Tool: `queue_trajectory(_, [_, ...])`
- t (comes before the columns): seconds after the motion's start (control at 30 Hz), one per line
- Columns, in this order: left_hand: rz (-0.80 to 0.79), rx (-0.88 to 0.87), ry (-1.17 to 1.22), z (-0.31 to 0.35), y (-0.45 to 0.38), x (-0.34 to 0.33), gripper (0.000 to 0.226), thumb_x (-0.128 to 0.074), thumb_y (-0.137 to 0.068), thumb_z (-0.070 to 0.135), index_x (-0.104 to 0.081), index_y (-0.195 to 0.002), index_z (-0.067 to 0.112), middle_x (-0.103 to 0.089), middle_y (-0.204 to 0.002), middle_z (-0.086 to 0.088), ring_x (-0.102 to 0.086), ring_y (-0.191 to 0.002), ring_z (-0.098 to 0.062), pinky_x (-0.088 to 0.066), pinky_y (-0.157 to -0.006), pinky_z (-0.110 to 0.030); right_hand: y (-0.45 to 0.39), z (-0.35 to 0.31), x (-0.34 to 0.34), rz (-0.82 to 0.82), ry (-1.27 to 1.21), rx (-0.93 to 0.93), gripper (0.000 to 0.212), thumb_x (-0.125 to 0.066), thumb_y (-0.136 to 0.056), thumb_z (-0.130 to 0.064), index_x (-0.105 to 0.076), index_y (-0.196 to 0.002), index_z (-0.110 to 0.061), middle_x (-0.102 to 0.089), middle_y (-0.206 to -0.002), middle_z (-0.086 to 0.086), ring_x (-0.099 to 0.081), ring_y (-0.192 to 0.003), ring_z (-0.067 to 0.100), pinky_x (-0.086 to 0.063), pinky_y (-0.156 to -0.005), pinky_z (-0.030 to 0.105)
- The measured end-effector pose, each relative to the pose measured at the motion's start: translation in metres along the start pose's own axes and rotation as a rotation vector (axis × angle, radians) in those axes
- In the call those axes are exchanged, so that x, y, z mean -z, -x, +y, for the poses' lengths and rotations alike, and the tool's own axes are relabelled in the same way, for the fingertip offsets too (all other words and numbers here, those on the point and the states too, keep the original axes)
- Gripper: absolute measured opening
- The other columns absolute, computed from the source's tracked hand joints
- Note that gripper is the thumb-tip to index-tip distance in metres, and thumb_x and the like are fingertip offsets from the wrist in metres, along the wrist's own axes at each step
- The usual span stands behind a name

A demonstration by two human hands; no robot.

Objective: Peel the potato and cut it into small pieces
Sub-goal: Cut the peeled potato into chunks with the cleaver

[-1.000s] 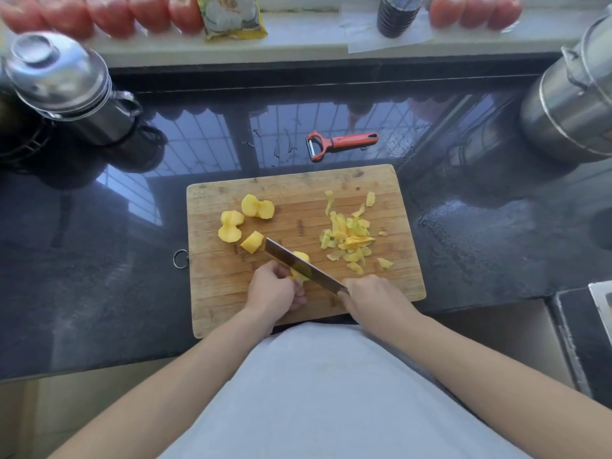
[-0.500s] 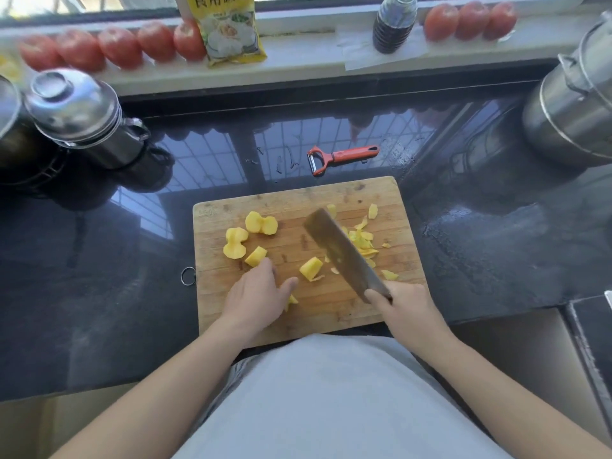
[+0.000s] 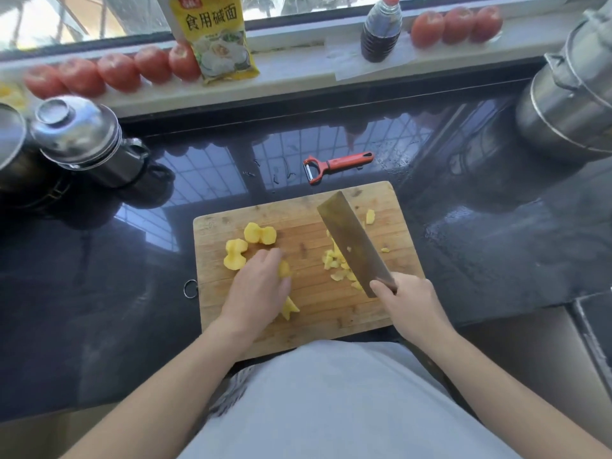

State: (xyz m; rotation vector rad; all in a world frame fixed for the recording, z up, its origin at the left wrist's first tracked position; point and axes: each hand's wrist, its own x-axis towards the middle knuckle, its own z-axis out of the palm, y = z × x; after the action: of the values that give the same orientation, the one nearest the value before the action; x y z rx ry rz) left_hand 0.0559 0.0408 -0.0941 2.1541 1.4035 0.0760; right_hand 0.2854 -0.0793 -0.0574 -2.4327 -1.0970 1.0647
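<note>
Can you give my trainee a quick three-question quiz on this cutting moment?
1. True or false: the peeler lies on the board.
2. Which hand holds the knife? A) left B) right
3. Fill in: the left hand rests on potato pieces, with the peels lying by the ____.

Key: 1 false, it lies on the counter behind the board. 2 B, the right hand. 3 knife.
</note>
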Motion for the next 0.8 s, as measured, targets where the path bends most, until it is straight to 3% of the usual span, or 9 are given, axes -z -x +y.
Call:
queue_trajectory(0.07, [0.083,0.133,0.038,-0.024,0.023,0.019,0.037,-0.069,-0.098,0.024,-0.056,-0.132,0.020,-0.065,-0.119,0.003,-0.062,-0.110,-0.023,-0.054,-0.089,-0.043,0.002,-0.002,-0.007,-0.027,0.020,0.005,0.032,-0.051,-0.101,-0.042,-0.068,-0.084,-0.021,-0.065,-0.075,-0.002,-0.060,-0.071,0.018,-0.052,-0.063,0.037])
queue_trajectory(0.2, [0.152,0.326,0.026,-0.069,0.043,0.024,0.023,-0.071,-0.097,0.026,-0.049,-0.103,0.022,-0.062,-0.094,0.001,-0.061,-0.087,-0.025,-0.048,-0.071,-0.040,0.004,-0.008,-0.020,-0.069,0.020,0.002,0.035,-0.052,-0.101,-0.040,-0.068,-0.087,-0.013,-0.063,-0.077,0.001,-0.059,-0.071,0.020,-0.047,-0.061,0.034])
queue_trajectory(0.37, [0.224,0.070,-0.123,-0.084,0.026,-0.005,0.014,-0.070,-0.098,0.023,-0.061,-0.096,0.013,-0.064,-0.086,-0.004,-0.061,-0.078,-0.024,-0.056,-0.069,-0.041,0.005,-0.016,-0.026,-0.099,0.047,0.054,0.035,-0.052,-0.101,-0.039,-0.068,-0.085,-0.013,-0.062,-0.076,0.002,-0.058,-0.074,0.022,-0.050,-0.068,0.038])
queue_trajectory(0.47, [0.256,-0.008,-0.183,-0.091,0.019,-0.011,0.013,-0.068,-0.098,0.021,-0.063,-0.095,0.010,-0.066,-0.086,-0.007,-0.064,-0.076,-0.027,-0.057,-0.066,-0.042,0.003,-0.018,-0.024,-0.082,0.075,0.071,0.033,-0.052,-0.101,-0.037,-0.068,-0.085,-0.013,-0.063,-0.077,0.001,-0.056,-0.071,0.018,-0.045,-0.061,0.033])
queue_trajectory(0.57, [0.294,-0.059,-0.168,-0.094,0.023,-0.011,0.013,-0.070,-0.098,0.019,-0.067,-0.099,0.007,-0.070,-0.104,-0.009,-0.070,-0.086,-0.028,-0.059,-0.072,-0.041,0.003,-0.017,-0.022,-0.046,0.091,0.083,0.034,-0.053,-0.101,-0.035,-0.068,-0.084,-0.010,-0.062,-0.075,0.001,-0.055,-0.072,0.019,-0.041,-0.058,0.029])
queue_trajectory(0.67, [0.331,0.049,-0.032,-0.088,0.030,-0.007,0.023,-0.071,-0.098,0.026,-0.069,-0.109,0.006,-0.062,-0.128,-0.007,-0.066,-0.102,-0.025,-0.060,-0.081,-0.042,0.006,-0.015,-0.021,-0.031,0.114,0.083,0.033,-0.052,-0.102,-0.036,-0.068,-0.085,-0.013,-0.062,-0.078,0.001,-0.054,-0.073,0.016,-0.035,-0.054,0.027])
queue_trajectory(0.73, [0.400,0.074,0.029,-0.082,0.036,-0.003,0.023,-0.069,-0.099,0.026,-0.069,-0.111,0.006,-0.060,-0.124,-0.006,-0.061,-0.106,-0.022,-0.059,-0.086,-0.041,0.008,-0.013,-0.021,-0.043,0.121,0.070,0.032,-0.051,-0.102,-0.037,-0.068,-0.087,-0.015,-0.063,-0.080,0.002,-0.056,-0.073,0.016,-0.036,-0.053,0.028])
queue_trajectory(0.8, [0.416,-0.103,-0.004,-0.074,0.042,-0.002,0.022,-0.074,-0.095,0.015,-0.070,-0.115,0.007,-0.061,-0.120,-0.007,-0.058,-0.110,-0.023,-0.058,-0.090,-0.043,0.010,-0.009,-0.022,-0.054,0.102,0.050,0.033,-0.051,-0.101,-0.039,-0.069,-0.086,-0.016,-0.064,-0.079,0.003,-0.059,-0.072,0.019,-0.041,-0.055,0.030])
